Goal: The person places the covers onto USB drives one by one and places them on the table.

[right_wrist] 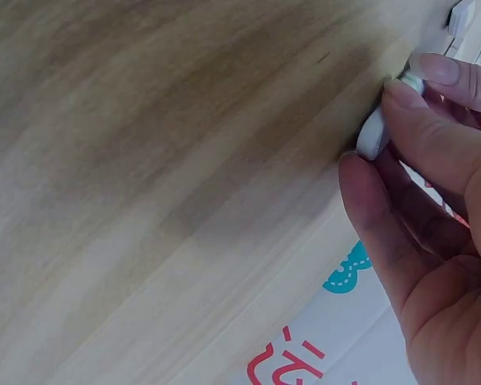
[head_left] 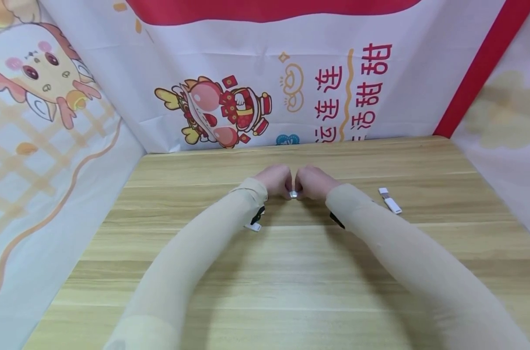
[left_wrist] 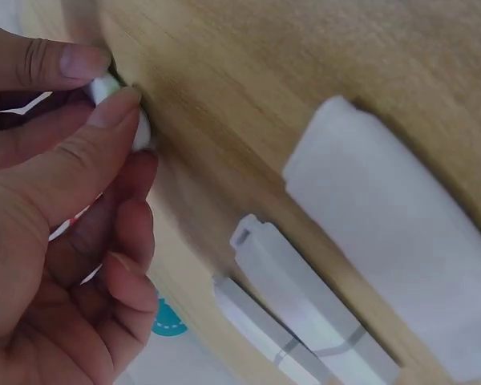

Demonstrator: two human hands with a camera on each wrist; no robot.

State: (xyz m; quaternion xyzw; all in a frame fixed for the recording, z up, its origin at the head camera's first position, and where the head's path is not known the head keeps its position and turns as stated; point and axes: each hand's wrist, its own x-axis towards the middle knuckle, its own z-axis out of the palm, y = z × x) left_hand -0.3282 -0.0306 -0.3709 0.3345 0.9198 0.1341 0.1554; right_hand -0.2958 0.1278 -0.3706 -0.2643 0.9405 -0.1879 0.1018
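Both hands meet over the far middle of the table, with a small white USB stick (head_left: pixel 293 194) between them. My left hand (left_wrist: pixel 72 184) pinches one end of it between thumb and finger, the other fingers curled in beneath. At the other end my right hand (right_wrist: pixel 441 152) grips with thumb and fingertips, and a rounded white end (right_wrist: pixel 372 135) shows between them. Fingers cover most of the stick. In the left wrist view, capped white USB sticks (left_wrist: pixel 313 297) lie on the table beside the left hand, the nearest one (left_wrist: pixel 393 233) looking large.
On the wooden table (head_left: pixel 291 272), another white USB stick (head_left: pixel 392 204) lies to the right of the right hand, a narrow section showing between its two parts. One more white stick (head_left: pixel 253 226) is partly hidden by the left forearm. A printed cloth (head_left: pixel 230 58) hangs behind the table.
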